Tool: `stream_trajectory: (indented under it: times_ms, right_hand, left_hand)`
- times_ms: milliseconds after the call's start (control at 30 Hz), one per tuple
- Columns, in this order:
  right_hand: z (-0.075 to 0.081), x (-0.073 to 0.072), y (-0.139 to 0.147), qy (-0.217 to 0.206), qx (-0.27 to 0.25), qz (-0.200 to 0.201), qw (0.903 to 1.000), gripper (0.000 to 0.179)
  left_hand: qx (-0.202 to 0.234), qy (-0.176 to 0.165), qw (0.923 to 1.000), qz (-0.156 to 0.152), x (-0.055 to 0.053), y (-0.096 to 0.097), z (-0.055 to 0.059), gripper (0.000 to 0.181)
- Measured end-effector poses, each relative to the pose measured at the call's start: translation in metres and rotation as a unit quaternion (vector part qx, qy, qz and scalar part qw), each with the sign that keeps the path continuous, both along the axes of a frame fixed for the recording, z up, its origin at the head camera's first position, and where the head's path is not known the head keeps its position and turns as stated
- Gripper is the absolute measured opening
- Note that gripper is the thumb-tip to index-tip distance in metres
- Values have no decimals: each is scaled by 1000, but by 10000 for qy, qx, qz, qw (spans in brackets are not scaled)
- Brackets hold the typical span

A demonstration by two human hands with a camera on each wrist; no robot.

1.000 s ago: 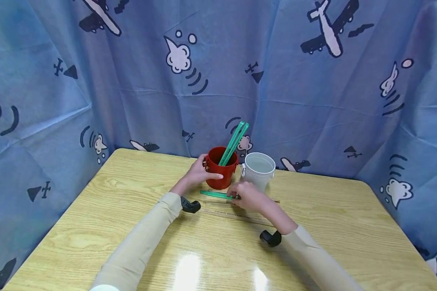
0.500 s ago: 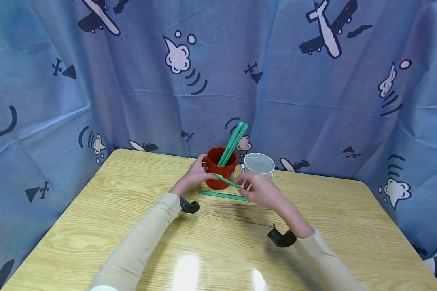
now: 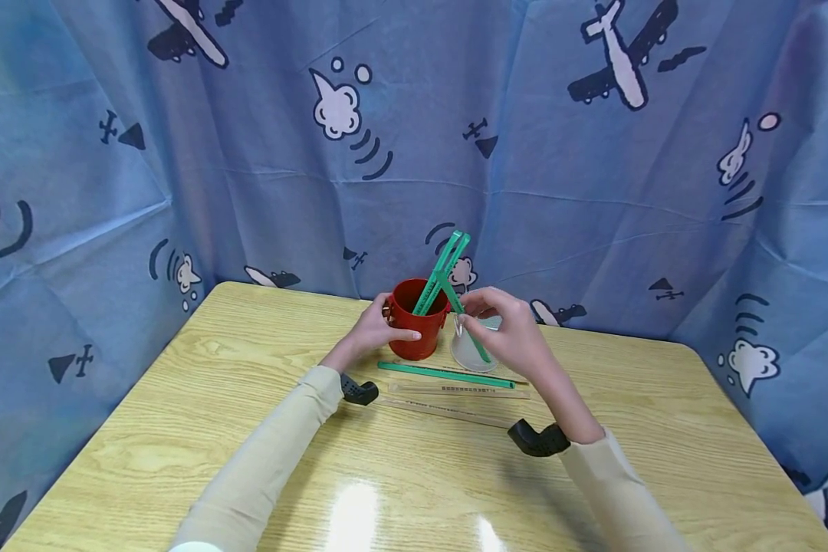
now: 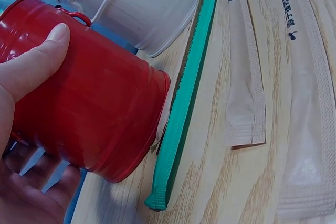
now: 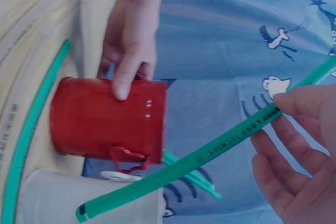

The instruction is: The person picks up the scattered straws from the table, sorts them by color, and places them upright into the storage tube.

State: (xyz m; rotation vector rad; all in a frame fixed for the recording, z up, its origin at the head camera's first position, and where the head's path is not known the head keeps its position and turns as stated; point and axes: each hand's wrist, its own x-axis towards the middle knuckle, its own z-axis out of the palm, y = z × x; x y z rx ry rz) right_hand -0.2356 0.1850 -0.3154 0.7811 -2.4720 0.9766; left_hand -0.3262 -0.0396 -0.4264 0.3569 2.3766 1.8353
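My left hand [image 3: 369, 328] holds the small red bucket [image 3: 415, 343] by its side, thumb across the front and fingers behind, as the left wrist view shows. Two slim green packets [image 3: 448, 257] lean upright inside it. My right hand [image 3: 510, 330] pinches another slim green printed packet [image 5: 199, 157] between thumb and fingertips. It slants in the air in front of the white bucket [image 3: 465, 354], its upper end overlapping the leaning packets in the head view. One more green packet [image 4: 189, 87] lies on the table just before the red bucket.
Two beige printed paper packets [image 3: 469, 390] [image 3: 441, 412] lie nearer on the wooden table [image 3: 303, 491], with another beige strip partly hidden behind the green one. A blue patterned curtain [image 3: 414, 153] hangs behind the table. Black wrist devices [image 3: 538, 438] sit on both wrists.
My right hand has picked a green packet off the table, raised it and tipped it steeply upward beside the red bucket. My left hand keeps its place on the bucket.
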Motion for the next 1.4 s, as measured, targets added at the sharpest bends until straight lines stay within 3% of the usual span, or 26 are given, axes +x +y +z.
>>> stream_trajectory:
  times_ms: [267, 500, 600, 767, 1000, 1200, 1400]
  right_hand:
    - [22, -5, -1, 560, -825, -299, 9946, 18]
    - [30, -15, -4, 874, -1971, -620, 9745, 20]
    - [30, -19, -8, 768, -2232, -672, 9694, 22]
    - [22, -29, -16, 380, -2279, -706, 9704, 25]
    - [-2, -47, -28, 118, -2106, -786, 9743, 35]
    - [-21, -58, -35, 132, -2067, -820, 9749, 24]
    - [-33, -64, -40, -8, -1707, -1154, 9785, 14]
  left_hand:
    - [-17, 56, 10000, -36, 1, 0, 2, 87]
    - [68, 3, 10000, -35, 2, 0, 2, 88]
    - [91, 4, 10000, -40, 1, 0, 1, 88]
    - [139, -4, 9999, -66, 1, 0, 1, 87]
    - [125, -9, 9999, -74, 2, -1, 2, 87]
    - [113, -33, 9999, -78, 0, 0, 0, 86]
    - [65, -68, 9999, -65, 1, 0, 2, 85]
